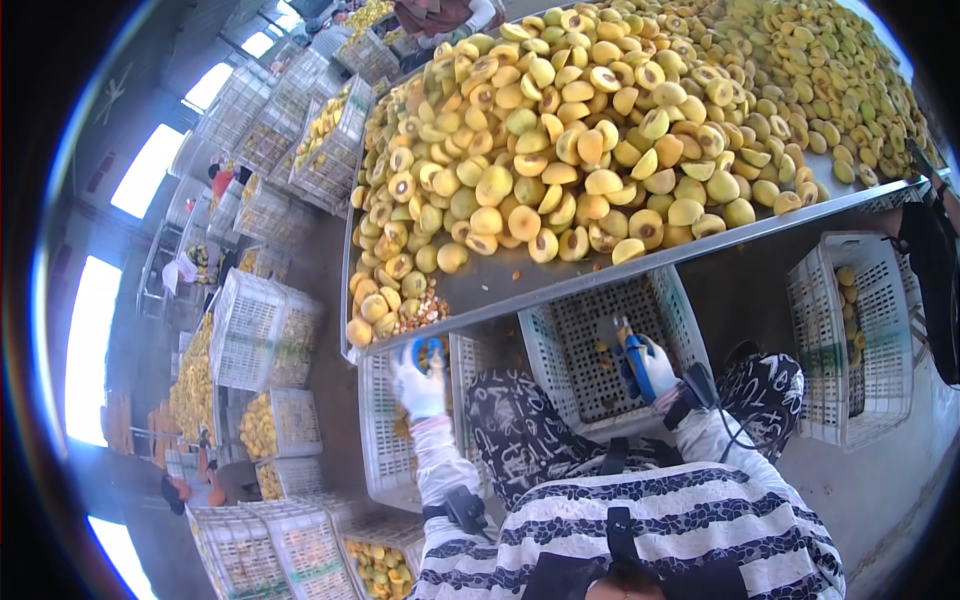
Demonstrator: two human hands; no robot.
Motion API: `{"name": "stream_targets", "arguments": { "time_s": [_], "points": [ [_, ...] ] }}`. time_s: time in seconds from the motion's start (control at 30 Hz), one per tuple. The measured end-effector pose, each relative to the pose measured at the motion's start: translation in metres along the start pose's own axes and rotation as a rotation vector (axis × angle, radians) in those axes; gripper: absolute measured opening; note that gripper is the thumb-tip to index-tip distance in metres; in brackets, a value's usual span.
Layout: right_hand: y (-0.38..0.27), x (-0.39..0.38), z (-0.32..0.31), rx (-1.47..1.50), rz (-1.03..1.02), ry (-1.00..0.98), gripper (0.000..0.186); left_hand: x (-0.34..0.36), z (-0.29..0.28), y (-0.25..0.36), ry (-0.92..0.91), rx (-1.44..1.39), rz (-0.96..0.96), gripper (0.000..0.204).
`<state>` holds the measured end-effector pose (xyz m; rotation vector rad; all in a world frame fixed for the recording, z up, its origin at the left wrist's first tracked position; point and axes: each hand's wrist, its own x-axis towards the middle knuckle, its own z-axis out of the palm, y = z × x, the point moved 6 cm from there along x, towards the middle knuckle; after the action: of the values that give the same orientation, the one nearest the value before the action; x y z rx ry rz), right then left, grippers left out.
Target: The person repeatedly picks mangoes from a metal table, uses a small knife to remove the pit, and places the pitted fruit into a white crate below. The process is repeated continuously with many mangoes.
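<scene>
Bright windows point(95, 350) line the wall at nine o'clock, and inside them white crates point(245, 330) of yellow fruit stand stacked from eleven round to seven. Near seven o'clock, just off the counter's near edge, the white-gloved left hand point(422, 385) curls by something blue point(428, 352); whether it grips it, one cannot tell. The metal-rimmed counter point(490, 282) spreads from nine to two o'clock, its dark surface bare along part of the near edge, with small brown bits point(425, 310) at its left corner. Halved yellow fruit point(525, 222) heaps over most of it. At four o'clock the right hand point(655, 370) closes round a blue-handled tool point(632, 358), above a mesh-sided crate point(545, 345). Another pale crate point(880, 350) with fruit stands on the floor point(890, 480) at three.
</scene>
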<state>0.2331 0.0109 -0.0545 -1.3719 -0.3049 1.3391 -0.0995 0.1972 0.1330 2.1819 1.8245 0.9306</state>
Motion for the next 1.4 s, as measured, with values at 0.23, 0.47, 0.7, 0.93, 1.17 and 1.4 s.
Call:
{"name": "stream_targets", "arguments": {
  "time_s": [0.23,0.47,0.7,0.93,1.17,1.4],
  "points": [
    [-0.039,-0.015,-0.009,0.283,-0.035,0.035,0.052,0.07,0.132,0.144,-0.386,-0.102,0.059,0.046],
    [-0.041,-0.019,-0.008,0.273,-0.103,0.005,0.05,0.065,0.188,0.188,-0.325,-0.038,0.085,0.073],
    [-0.087,-0.039,0.022,0.158,-0.111,-0.134,0.042,0.026,0.114,0.206,-0.476,-0.645,0.373,0.062],
    [-0.113,-0.043,0.043,0.35,-0.05,-0.28,0.031,-0.06,0.078,0.212,-0.618,-1.024,0.322,0.071],
    [-0.134,-0.064,0.06,-0.768,-0.966,0.154,0.032,-0.091,0.133,0.159,-0.602,-1.219,-0.572,0.033],
    [-0.083,-0.075,0.053,-0.483,-0.488,-0.194,0.022,-0.079,0.123,0.162,-0.431,-1.663,-0.441,0.039]
  ]
}}
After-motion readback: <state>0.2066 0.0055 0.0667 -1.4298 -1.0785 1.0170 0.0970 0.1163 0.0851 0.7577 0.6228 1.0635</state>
